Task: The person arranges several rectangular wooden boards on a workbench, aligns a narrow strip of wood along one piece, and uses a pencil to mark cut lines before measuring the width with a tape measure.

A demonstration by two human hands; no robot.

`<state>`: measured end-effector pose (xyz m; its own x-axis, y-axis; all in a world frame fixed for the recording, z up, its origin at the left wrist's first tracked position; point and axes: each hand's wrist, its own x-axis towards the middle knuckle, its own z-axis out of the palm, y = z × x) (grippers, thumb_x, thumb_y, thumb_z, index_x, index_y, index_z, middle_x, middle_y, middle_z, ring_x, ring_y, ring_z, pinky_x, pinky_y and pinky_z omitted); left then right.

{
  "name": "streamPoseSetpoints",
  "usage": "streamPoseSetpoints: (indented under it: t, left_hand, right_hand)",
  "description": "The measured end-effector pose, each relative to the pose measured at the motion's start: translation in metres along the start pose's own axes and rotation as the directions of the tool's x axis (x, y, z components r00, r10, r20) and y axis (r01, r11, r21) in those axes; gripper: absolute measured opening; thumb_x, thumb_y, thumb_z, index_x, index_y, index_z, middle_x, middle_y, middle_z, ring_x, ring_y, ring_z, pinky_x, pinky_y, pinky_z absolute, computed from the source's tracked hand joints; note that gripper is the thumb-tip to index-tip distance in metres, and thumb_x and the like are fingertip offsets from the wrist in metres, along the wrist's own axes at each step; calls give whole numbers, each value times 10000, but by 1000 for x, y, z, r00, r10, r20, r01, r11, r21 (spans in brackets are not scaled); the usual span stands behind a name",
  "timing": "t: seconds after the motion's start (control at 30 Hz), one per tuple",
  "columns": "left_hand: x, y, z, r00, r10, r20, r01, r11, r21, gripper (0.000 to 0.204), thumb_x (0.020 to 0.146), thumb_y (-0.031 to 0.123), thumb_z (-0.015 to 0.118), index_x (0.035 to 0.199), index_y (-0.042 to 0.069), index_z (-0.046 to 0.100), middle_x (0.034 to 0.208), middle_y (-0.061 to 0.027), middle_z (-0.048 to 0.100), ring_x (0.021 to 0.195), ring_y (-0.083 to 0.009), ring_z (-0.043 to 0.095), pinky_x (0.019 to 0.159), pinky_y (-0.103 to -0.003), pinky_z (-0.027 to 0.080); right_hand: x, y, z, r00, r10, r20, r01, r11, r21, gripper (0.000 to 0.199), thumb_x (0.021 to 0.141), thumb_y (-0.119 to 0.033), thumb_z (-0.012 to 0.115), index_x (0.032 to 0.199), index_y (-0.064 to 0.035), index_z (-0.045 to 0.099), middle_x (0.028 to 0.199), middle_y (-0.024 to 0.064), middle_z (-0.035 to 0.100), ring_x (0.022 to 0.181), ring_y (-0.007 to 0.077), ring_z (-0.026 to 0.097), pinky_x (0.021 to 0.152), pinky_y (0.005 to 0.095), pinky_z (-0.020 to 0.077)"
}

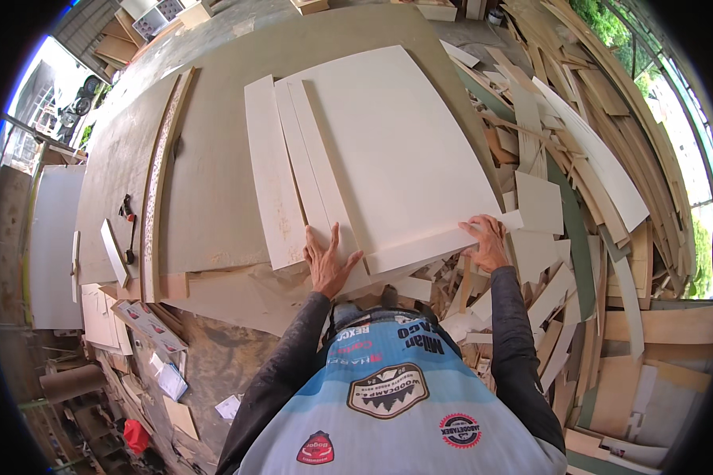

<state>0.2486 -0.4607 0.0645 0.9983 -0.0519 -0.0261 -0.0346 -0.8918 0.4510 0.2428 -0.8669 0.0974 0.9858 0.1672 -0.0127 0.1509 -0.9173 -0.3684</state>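
A large white panel (pixel 400 150) lies on the work table, with narrow white boards (pixel 313 150) lengthwise on its left part. Another white board (pixel 273 170) lies at its left. Across the panel's near edge runs a short white strip (pixel 428 244). My left hand (pixel 330 263) is open, fingers spread, resting on the near ends of the narrow boards, left of the strip. At the strip's right end, my right hand (pixel 487 241) has its fingers bent over the strip, gripping it. The undersides of both hands are hidden.
A long wooden batten (pixel 165 182) lies on the table (pixel 222 174) to the left. Beyond it are a small white offcut (pixel 114 252) and a dark tool with orange (pixel 129 226). Scrap boards (pixel 543 214) pile up at the right. Offcuts also litter the floor.
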Motion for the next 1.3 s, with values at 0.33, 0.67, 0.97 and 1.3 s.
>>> streamPoseSetpoints:
  t: [0.33, 0.67, 0.97, 1.3]
  left_hand:
    - [45, 13, 14, 995, -16, -95, 19, 999, 28, 991, 813, 695, 671, 1614, 282, 258, 1598, -410, 10, 1504, -540, 59, 1201, -595, 122]
    - [89, 22, 17, 999, 28, -33, -27, 998, 50, 979, 845, 715, 626, 1624, 283, 219, 1577, -447, -53, 1500, -567, -13, 1220, -584, 77]
    - [53, 13, 4, 1000, -24, 3, 24, 999, 43, 989, 834, 646, 695, 1623, 271, 230, 1598, -413, -55, 1507, -550, -23, 1225, -572, 101]
    - [48, 3, 4, 998, -45, -50, 39, 992, -117, 1080, 782, 629, 765, 1618, 193, 238, 1594, -402, 9, 1505, -542, 31, 1211, -586, 177]
  right_hand:
    - [-36, 3, -16, 999, -32, -10, 33, 999, 35, 624, 593, -141, 873, 1199, -179, 725, 1203, 39, 583, 1220, 255, 497, 1090, 458, 285]
    - [4, -53, 21, 987, -156, -31, 157, 987, 22, 634, 631, -194, 871, 1246, -249, 730, 1178, 15, 581, 1197, 208, 496, 1077, 447, 271]
    - [2, -65, 26, 982, -183, -51, 185, 982, 37, 613, 647, -194, 865, 1240, -275, 735, 1190, 2, 568, 1211, 189, 494, 1071, 453, 258]
    - [-17, -71, 34, 985, -157, -72, 155, 987, -31, 641, 669, -177, 846, 1284, -295, 708, 1209, 7, 559, 1208, 186, 482, 1007, 504, 263]
